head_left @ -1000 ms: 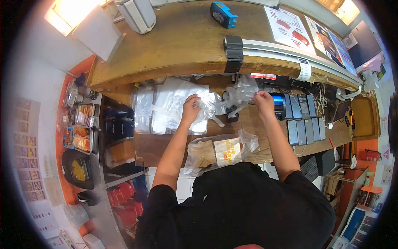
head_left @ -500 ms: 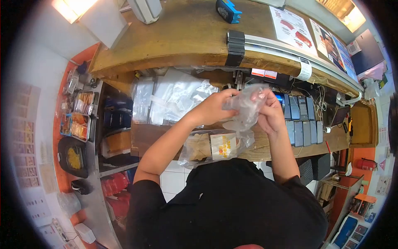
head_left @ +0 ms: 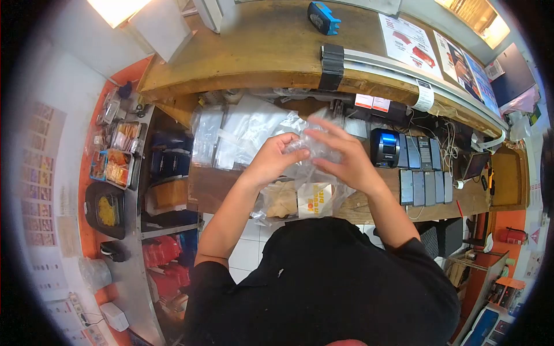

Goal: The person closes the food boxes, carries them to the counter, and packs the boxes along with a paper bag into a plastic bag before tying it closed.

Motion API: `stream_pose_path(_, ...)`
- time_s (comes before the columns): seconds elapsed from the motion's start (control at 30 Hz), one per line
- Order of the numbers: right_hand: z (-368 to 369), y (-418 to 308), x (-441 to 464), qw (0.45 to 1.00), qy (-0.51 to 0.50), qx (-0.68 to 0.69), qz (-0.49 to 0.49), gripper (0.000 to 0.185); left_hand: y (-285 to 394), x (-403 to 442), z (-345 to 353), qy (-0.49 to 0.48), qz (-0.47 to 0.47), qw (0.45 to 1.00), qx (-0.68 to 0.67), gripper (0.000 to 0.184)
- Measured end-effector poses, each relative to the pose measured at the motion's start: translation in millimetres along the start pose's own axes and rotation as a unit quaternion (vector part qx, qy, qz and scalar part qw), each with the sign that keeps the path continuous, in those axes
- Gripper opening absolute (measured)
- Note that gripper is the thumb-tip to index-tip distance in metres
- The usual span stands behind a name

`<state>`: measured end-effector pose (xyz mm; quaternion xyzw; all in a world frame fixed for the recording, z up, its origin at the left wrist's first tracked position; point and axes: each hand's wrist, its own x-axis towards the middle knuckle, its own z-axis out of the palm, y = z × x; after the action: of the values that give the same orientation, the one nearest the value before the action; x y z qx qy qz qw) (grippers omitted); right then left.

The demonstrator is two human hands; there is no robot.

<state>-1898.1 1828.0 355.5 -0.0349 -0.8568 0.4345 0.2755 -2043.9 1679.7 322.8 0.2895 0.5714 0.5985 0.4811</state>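
Between my two hands, above the wooden counter (head_left: 369,205), is a crumpled clear plastic bag (head_left: 313,152). My left hand (head_left: 274,157) pinches its left side with thumb and fingers. From the right, my right hand (head_left: 344,154) has its thumb and bent fingers around the plastic; its upper fingers are slightly blurred. Just below my hands, near the counter's front edge, lies a clear bag holding a brown paper packet (head_left: 281,200) and a white packet with yellow and red print (head_left: 316,199).
Flat stacks of clear plastic bags (head_left: 242,130) lie behind my left hand. To the right are a small black printer (head_left: 385,148) and several phones in rows (head_left: 426,187) with cables. A raised wooden shelf (head_left: 259,55) overhangs the back. Food trays (head_left: 118,167) stand at the left.
Both hands have moved left with the plastic bag, which is now more bunched between them. The printer, hidden before by my right hand, shows now. The view has shifted slightly.
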Motion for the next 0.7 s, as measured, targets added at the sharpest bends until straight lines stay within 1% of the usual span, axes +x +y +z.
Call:
stream_pose_path(0.03,7,12,-4,0.993,-0.079,0.077,0.029,0.034,2,-6,-1,0.003,0.008,0.998,0.062,0.031)
stream_pose_path(0.07,12,18,-7,0.993,-0.084,0.079,0.032,0.034,3,-14,-1,0.008,0.015,0.992,0.122,0.037)
stream_pose_path(0.1,16,23,-12,0.985,-0.07,0.128,0.094,0.029,9,-29,0,0.012,0.009,0.993,0.115,0.037)
stream_pose_path(0.13,20,27,-18,0.97,-0.057,0.177,0.159,0.027,18,-47,2,0.134,0.134,0.923,0.336,0.045)
stream_pose_path(0.17,23,27,-23,0.967,-0.067,0.181,0.169,0.027,15,-65,7,0.182,0.187,0.861,0.437,0.049)
stream_pose_path(0.2,25,25,-27,0.972,0.004,0.16,0.172,0.028,13,-83,11,0.242,0.228,0.78,0.53,0.053)
stream_pose_path(0.23,26,22,-29,0.972,0.076,0.136,0.173,0.03,6,-103,17,0.26,0.171,0.772,0.554,0.057)
stream_pose_path(0.3,31,7,-37,0.97,0.063,0.146,0.187,0.029,-18,-126,10,0.277,0.11,0.76,0.577,0.062)
stream_pose_path(0.33,36,4,-43,0.973,0.002,0.178,0.149,0.027,-50,-135,-5,0.279,0.003,0.865,0.417,0.066)
stream_pose_path(0.37,40,1,-47,0.97,-0.058,0.21,0.109,0.026,-60,-138,-11,0.271,-0.102,0.927,0.237,0.069)
stream_pose_path(0.4,46,2,-50,0.965,-0.11,0.21,0.108,0.023,-67,-142,-14,0.274,-0.105,0.926,0.237,0.069)
stream_pose_path(0.43,54,6,-52,0.965,-0.111,0.213,0.108,0.023,-71,-145,-15,0.307,-0.09,0.941,0.108,0.067)
stream_pose_path(0.47,62,11,-55,0.931,-0.109,0.287,0.195,0.023,-73,-146,-12,0.335,-0.072,0.939,-0.023,0.066)
stream_pose_path(0.5,67,16,-54,0.886,-0.108,0.356,0.277,0.025,-64,-144,-6,0.34,-0.069,0.938,-0.027,0.066)
stream_pose_path(0.53,68,22,-51,0.821,-0.098,0.439,0.353,0.027,-49,-140,4,0.374,0.038,0.915,0.15,0.061)
stream_pose_path(0.57,66,23,-47,0.823,-0.106,0.436,0.349,0.027,-41,-135,12,0.385,0.092,0.888,0.233,0.059)
stream_pose_path(0.6,65,22,-44,0.792,-0.077,0.491,0.356,0.027,-32,-129,20,0.403,0.142,0.847,0.316,0.057)
stream_pose_path(0.63,64,22,-40,0.756,-0.047,0.543,0.361,0.027,-28,-122,26,0.377,0.16,0.849,0.332,0.053)
stream_pose_path(0.67,64,23,-42,0.742,-0.058,0.568,0.351,0.027,-29,-117,29,0.367,0.169,0.849,0.34,0.052)
stream_pose_path(0.7,64,23,-45,0.743,-0.065,0.566,0.351,0.027,-30,-111,31,0.357,0.178,0.849,0.347,0.05)
